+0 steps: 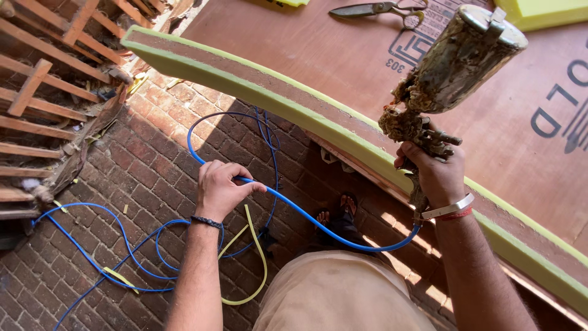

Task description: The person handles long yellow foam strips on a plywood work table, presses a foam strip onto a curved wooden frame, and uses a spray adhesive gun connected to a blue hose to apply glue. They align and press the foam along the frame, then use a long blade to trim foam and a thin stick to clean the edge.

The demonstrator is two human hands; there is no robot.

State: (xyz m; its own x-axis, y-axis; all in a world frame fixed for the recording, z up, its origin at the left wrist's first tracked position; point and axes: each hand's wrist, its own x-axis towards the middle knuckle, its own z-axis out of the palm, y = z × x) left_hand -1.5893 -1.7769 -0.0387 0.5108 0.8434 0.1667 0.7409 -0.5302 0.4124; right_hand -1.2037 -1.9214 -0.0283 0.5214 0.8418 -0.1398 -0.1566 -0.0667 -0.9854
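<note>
My right hand [436, 175] grips the handle of a glue-crusted spray gun [456, 64] with a metal cup on top, held over the green foam strip [294, 101] along the board's edge. My left hand [219, 187] is closed around the blue air hose [306, 214], which curves from that hand to the bottom of the gun. More of the hose lies in loops on the brick floor [135, 178] to the left.
A brown plywood board [343, 55] carries scissors [373, 9] and yellow-green foam pieces [545, 12] at the top. Wooden frames [43, 79] are stacked at the left. Thin foam offcuts [260, 257] lie on the bricks. My sandalled feet [337, 214] stand beside the board.
</note>
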